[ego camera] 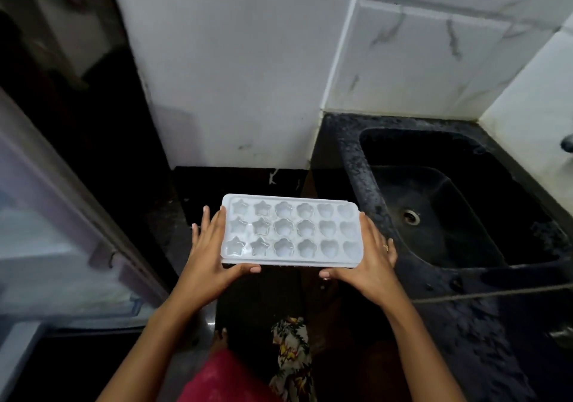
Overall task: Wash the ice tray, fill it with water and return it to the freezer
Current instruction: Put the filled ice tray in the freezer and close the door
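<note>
A white ice tray [291, 231] with star, flower and heart moulds is held level in front of me, over the dark floor. Its cups glisten as if they hold water. My left hand [210, 252] grips the tray's left end, thumb along the near edge. My right hand [372, 262] grips the right end the same way; a ring shows on one finger. The open fridge door [62, 231] stands at the left, its inner shelf rail showing.
A black sink [434, 209] set in a wet dark counter lies to the right, with a tap end [567, 144] at the frame edge. A white tiled pillar [232, 76] rises straight ahead. My feet and a floral garment are below the tray.
</note>
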{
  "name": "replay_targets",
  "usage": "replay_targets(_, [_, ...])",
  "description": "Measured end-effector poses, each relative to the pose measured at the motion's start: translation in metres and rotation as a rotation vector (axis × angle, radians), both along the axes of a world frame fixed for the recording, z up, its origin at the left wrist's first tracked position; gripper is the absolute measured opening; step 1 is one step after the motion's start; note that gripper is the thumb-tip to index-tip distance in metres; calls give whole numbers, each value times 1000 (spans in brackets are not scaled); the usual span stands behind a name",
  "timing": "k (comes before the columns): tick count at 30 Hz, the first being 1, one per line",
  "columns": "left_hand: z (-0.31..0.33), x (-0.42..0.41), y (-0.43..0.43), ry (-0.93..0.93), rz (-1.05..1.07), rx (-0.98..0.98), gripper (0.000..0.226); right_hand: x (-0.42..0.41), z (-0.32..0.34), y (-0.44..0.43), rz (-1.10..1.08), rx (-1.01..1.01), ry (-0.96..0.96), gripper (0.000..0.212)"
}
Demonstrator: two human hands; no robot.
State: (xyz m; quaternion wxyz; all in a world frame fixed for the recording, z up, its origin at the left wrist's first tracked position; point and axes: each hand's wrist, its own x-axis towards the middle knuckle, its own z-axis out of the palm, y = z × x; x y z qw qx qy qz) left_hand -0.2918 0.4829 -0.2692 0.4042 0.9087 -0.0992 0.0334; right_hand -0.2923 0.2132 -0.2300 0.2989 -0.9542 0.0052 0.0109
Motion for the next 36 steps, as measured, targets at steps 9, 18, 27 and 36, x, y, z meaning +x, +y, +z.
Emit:
replay_targets(9, [-2, -52, 57, 0, 238, 9, 117, 4, 4, 66, 229, 27, -9, 136])
replay_targets(18, [5, -113, 128, 11, 417, -20, 112, -5, 1, 154, 408, 47, 23, 141])
replay_targets(27, [11, -184, 208, 21, 637, -32, 118, -30, -3, 264, 595, 35, 13, 145])
replay_targets(36, [-7, -246, 286, 73, 836, -32, 130, -55, -14, 367, 780, 66, -25, 141])
